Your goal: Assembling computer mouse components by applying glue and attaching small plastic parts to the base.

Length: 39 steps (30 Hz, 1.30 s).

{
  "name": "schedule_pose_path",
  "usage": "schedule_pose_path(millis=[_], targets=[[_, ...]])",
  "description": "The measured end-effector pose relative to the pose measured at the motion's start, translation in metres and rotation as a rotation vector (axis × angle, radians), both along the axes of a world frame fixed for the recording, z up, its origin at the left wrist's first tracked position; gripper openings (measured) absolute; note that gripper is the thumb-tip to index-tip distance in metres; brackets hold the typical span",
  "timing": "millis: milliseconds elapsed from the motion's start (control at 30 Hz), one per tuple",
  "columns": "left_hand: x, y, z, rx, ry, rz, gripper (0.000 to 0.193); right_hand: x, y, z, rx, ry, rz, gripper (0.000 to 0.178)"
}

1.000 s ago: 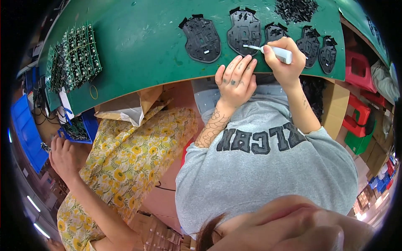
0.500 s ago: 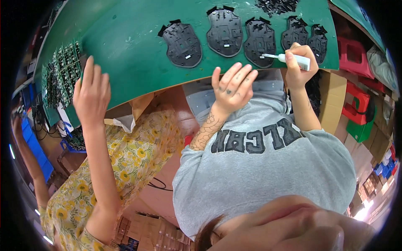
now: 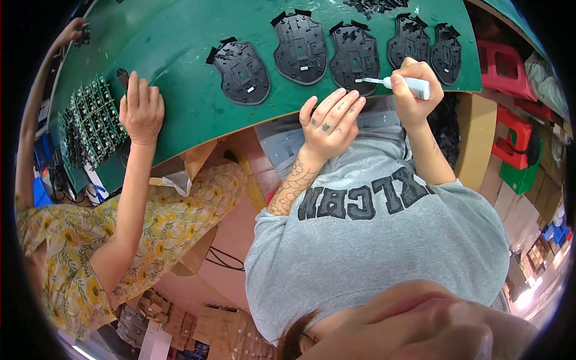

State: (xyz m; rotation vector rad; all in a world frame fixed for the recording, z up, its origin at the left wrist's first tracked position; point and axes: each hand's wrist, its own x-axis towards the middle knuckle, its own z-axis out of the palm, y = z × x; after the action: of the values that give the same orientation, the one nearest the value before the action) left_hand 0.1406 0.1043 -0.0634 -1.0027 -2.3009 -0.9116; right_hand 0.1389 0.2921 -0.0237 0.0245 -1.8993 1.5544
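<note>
My right hand (image 3: 417, 96) is closed round a small white squeeze bottle (image 3: 415, 89) with a thin nozzle. The nozzle tip is at the small white rectangle near the lower end of a black shield-shaped plastic shell (image 3: 355, 51); I cannot tell whether it touches. My left hand (image 3: 330, 123) holds nothing, its fingers stretched out just below that shell at the table's near edge. To the left lie two similar shells, a middle one (image 3: 300, 45) and an outer one (image 3: 242, 72). Two more, a shell (image 3: 408, 42) and another (image 3: 447, 51), lie to the right.
A co-worker's hand (image 3: 143, 111) rests on the green table (image 3: 180, 78), beside bundled circuit boards (image 3: 96, 120). Their other hand (image 3: 72, 31) is at the far left. Small black parts (image 3: 378, 6) lie at the back. Red stools (image 3: 504, 69) and a cardboard box (image 3: 477, 138) stand right.
The view has shifted a little, so the shells appear further left. My bottle tip stays at the same shell. The co-worker's far-left hand has come up to the table, and their nearer arm has shifted.
</note>
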Motion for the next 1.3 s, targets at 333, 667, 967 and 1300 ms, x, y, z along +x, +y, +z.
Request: schedule_pose_path(millis=[333, 667, 967, 1300], targets=[[0.001, 0.002, 0.0, -0.003, 0.001, 0.006, 0.035, 0.003, 0.003, -0.001, 0.004, 0.049, -0.047, 0.012], [0.001, 0.022, 0.018, 0.183, -0.007, -0.404, 0.04, 0.026, 0.062, 0.002, -0.071, 0.087, -0.272, 0.007], [0.004, 0.042, 0.035, 0.17, -0.147, -0.492, 0.04, 0.014, 0.028, 0.007, -0.123, 0.026, -0.039, 0.01], [-0.008, 0.0, 0.015, 0.203, -0.151, -0.163, 0.036, -0.008, -0.001, 0.004, 0.03, -0.056, 0.011, 0.015]])
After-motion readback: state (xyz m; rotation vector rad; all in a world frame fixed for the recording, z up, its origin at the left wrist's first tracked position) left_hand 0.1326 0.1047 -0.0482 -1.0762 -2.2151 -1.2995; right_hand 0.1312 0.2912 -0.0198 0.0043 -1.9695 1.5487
